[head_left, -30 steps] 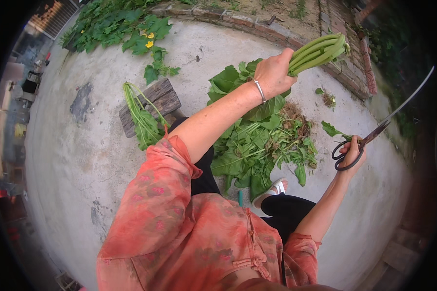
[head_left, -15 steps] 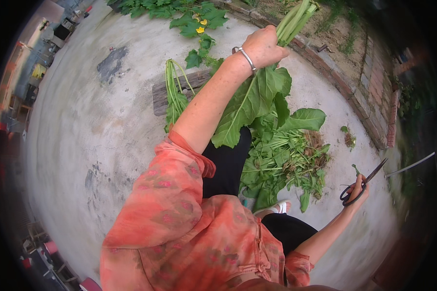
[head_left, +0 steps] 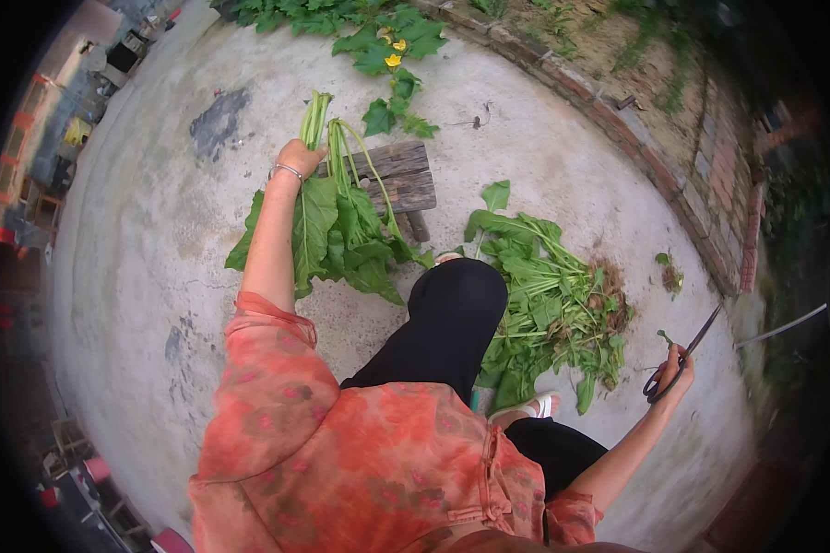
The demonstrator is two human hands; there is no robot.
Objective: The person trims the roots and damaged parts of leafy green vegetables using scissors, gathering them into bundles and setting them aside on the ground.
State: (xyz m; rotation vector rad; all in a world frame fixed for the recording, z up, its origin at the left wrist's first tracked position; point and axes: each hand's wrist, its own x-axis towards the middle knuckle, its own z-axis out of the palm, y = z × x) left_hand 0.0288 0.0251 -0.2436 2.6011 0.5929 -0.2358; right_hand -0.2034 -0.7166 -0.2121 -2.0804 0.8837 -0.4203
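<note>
My left hand [head_left: 302,158] is closed round the pale stems of a bunch of leafy greens [head_left: 315,221], whose broad leaves hang down below it. More greens [head_left: 364,244] lie right beside that bunch, against a small weathered wooden stool [head_left: 401,175]. Out at the right, my right hand [head_left: 677,367] holds a pair of black-handled scissors [head_left: 696,341], blades pointing up and away. A small green leaf scrap [head_left: 665,337] shows by its fingers. Between my legs and the right side lies a heap of greens [head_left: 549,309] with roots on the concrete.
A loose leaf [head_left: 495,194] lies beyond the heap, and a small rooted sprig [head_left: 670,274] lies to its right. A brick border [head_left: 646,152] edges a soil bed at the far right. A vine with yellow flowers [head_left: 393,61] spreads at the far side.
My left hand has swung from the upper middle to the left with its bunch, down beside the other greens. My right hand stays nearly in place with the scissors.
</note>
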